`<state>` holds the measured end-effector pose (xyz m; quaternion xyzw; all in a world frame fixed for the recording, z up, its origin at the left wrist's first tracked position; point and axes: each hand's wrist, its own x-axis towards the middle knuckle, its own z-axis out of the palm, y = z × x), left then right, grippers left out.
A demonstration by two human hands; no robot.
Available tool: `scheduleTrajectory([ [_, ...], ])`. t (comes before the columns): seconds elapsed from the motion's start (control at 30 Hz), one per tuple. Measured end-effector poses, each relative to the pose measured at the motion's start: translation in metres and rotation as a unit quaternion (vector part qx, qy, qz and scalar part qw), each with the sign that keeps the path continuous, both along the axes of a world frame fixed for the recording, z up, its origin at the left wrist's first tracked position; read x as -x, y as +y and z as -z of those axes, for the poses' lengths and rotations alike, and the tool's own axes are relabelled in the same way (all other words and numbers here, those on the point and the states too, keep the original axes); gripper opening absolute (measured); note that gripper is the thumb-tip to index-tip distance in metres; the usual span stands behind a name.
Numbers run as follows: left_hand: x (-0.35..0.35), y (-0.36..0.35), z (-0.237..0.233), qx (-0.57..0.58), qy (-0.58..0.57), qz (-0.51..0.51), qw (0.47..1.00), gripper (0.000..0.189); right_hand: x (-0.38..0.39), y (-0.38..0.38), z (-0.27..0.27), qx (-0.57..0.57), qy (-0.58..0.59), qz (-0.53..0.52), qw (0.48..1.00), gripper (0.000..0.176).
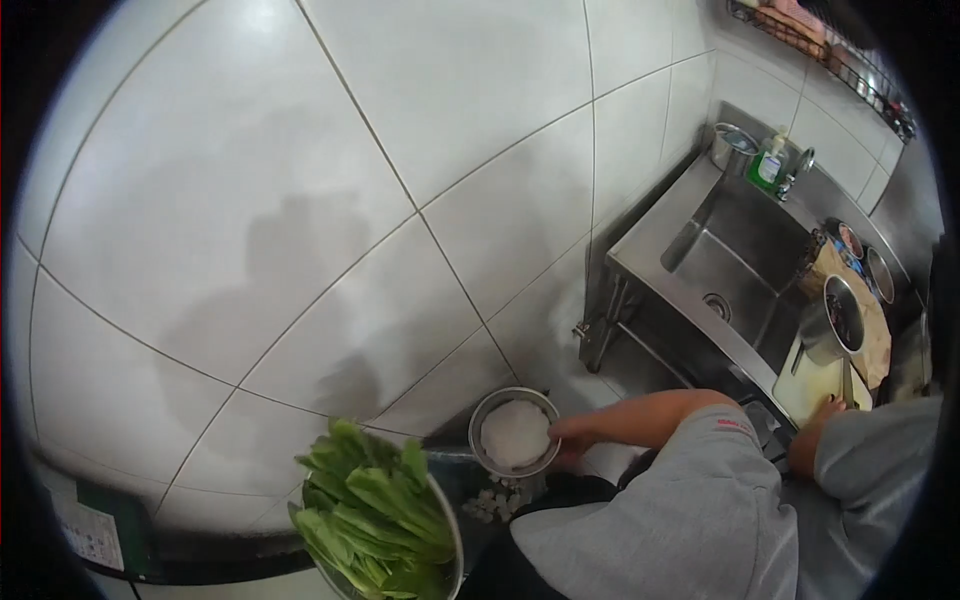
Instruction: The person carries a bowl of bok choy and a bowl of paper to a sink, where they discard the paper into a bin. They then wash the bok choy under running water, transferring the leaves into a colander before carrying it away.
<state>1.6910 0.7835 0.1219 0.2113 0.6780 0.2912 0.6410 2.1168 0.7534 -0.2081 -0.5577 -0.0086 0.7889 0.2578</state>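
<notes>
My left hand (570,440) reaches out to the left and grips the near rim of a round metal bowl (477,450). Whitish contents (516,434) fill much of the bowl. Below it are scattered small white pieces (492,502). At the right, my right hand (826,410) is closed around a knife (848,382) over a pale cutting board (800,388), its fingers partly hidden by the forearm. A tall metal pot (826,338), tilted in this view, stands on the board by the blade.
A large container of leafy greens (375,510) stands left of the bowl. Right of the tiled wall (400,120) is a steel sink (745,240) with a faucet (797,172), green soap bottle (768,165) and small metal pot (733,150). Brown paper (872,325) lies beyond the board.
</notes>
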Motion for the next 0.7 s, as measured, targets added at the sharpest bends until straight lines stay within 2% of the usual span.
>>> scheduleTrajectory([
  [0.03, -0.007, 0.003, -0.007, -0.012, -0.028, 0.013, 0.999, 0.034, -0.024, 0.008, -0.006, -0.018, 0.067, -0.142, 0.987, 0.025],
  [0.1, -0.030, 0.006, -0.015, -0.024, -0.071, 0.011, 0.997, 0.037, -0.042, 0.009, -0.108, 0.008, -0.131, -0.155, 0.979, 0.014],
  [0.13, -0.038, 0.007, -0.014, -0.033, -0.105, 0.008, 0.994, 0.041, -0.062, 0.010, -0.143, -0.025, -0.145, -0.197, 0.969, 0.016],
  [0.17, -0.016, 0.017, -0.003, -0.042, -0.201, 0.176, 0.963, 0.044, -0.084, 0.010, -0.166, -0.056, -0.157, -0.238, 0.957, 0.018],
  [0.2, -0.003, 0.026, 0.012, -0.041, -0.207, 0.184, 0.960, 0.044, -0.107, 0.008, -0.174, -0.051, -0.157, -0.229, 0.959, 0.022],
  [0.23, 0.004, 0.039, 0.030, -0.009, -0.263, 0.242, 0.934, 0.044, -0.132, 0.006, -0.182, -0.049, -0.157, -0.220, 0.962, 0.026],
  [0.27, 0.001, 0.048, 0.037, 0.021, -0.316, 0.299, 0.900, 0.044, -0.160, 0.000, -0.197, -0.068, -0.229, -0.222, 0.945, 0.029],
  [0.3, -0.047, 0.030, 0.000, -0.040, -0.260, 0.221, 0.939, 0.038, -0.188, -0.009, -0.215, -0.085, -0.300, -0.224, 0.923, 0.032],
  [0.37, -0.066, 0.039, 0.001, -0.026, -0.265, 0.245, 0.932, 0.038, -0.232, -0.034, -0.255, -0.071, -0.350, -0.168, 0.919, 0.034],
  [0.4, -0.076, 0.045, 0.003, -0.011, -0.267, 0.264, 0.927, 0.038, -0.264, -0.048, -0.255, -0.061, -0.350, -0.114, 0.928, 0.031],
  [0.43, -0.089, 0.057, 0.012, -0.031, -0.304, 0.341, 0.889, 0.036, -0.296, -0.063, -0.252, -0.051, -0.348, -0.058, 0.934, 0.028],
  [0.47, -0.112, 0.066, 0.013, -0.029, -0.299, 0.351, 0.887, 0.036, -0.313, -0.081, -0.262, -0.046, -0.371, -0.017, 0.927, 0.023],
  [0.53, -0.176, 0.084, 0.004, -0.099, -0.381, 0.457, 0.797, 0.035, -0.356, -0.117, -0.267, -0.038, -0.387, 0.035, 0.920, 0.019],
  [0.57, -0.212, 0.091, -0.003, -0.129, -0.419, 0.506, 0.743, 0.035, -0.380, -0.138, -0.260, -0.056, -0.338, 0.086, 0.935, 0.016],
  [0.6, -0.248, 0.096, -0.008, -0.153, -0.457, 0.550, 0.682, 0.034, -0.401, -0.159, -0.250, -0.071, -0.288, 0.137, 0.945, 0.013],
  [0.67, -0.308, 0.104, -0.007, -0.191, -0.531, 0.623, 0.542, 0.034, -0.430, -0.200, -0.235, -0.041, -0.279, 0.188, 0.941, 0.014],
  [0.7, -0.332, 0.109, -0.003, -0.179, -0.533, 0.633, 0.532, 0.034, -0.442, -0.219, -0.229, -0.020, -0.277, 0.227, 0.934, 0.014],
])
